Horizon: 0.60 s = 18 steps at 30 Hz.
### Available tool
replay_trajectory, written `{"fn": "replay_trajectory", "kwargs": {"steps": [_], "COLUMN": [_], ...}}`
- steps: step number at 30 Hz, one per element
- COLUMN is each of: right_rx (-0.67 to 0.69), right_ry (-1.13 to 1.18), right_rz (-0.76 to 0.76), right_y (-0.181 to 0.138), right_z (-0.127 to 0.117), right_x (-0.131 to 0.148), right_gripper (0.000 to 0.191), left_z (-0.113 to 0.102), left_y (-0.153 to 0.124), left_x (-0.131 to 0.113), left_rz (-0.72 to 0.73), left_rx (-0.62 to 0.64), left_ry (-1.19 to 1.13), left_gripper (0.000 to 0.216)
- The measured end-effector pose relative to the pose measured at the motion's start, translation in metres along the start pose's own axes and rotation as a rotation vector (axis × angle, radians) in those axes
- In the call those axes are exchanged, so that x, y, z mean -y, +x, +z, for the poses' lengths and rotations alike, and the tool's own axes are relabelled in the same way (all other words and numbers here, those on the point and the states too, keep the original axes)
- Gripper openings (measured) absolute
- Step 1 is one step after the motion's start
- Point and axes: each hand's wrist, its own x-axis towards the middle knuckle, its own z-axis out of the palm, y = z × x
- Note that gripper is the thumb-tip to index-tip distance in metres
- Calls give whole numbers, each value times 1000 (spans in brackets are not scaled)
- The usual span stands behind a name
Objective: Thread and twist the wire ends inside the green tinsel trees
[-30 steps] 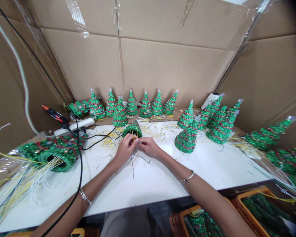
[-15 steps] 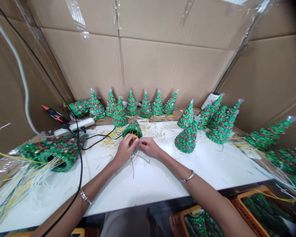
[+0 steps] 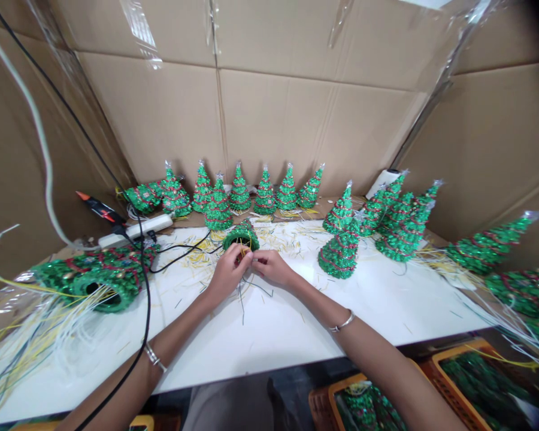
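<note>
A small green sequinned tree point(image 3: 241, 234) lies on its side on the white table point(image 3: 269, 323), its hollow base turned toward me, with thin yellow and black wires point(image 3: 242, 287) coming out of it. My left hand point(image 3: 228, 273) and my right hand point(image 3: 272, 268) meet just in front of that base. Both pinch the wires at their fingertips, which touch each other. Loose dark wire ends hang down below the hands onto the table.
Rows of upright green trees point(image 3: 265, 193) stand along the cardboard back wall and at the right point(image 3: 399, 224). More trees lie at the left point(image 3: 96, 276) among wire bundles. A power strip point(image 3: 137, 229), a soldering iron point(image 3: 99, 208) and a hanging black cable point(image 3: 144, 299) are at the left. Orange crates point(image 3: 476, 371) sit below the table.
</note>
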Motion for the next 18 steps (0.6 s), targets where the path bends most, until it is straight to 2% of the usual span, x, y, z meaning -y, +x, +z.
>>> {"fn": "replay_trajectory", "kwargs": {"steps": [18], "right_rx": [0], "right_ry": [1], "right_rz": [-4], "right_y": [0], "right_z": [0], "right_x": [1], "right_gripper": [32], "left_z": [0], "left_y": [0], "left_x": [-1], "left_rz": [-5], "left_rx": [9], "left_ry": [-1], "left_gripper": [22]}}
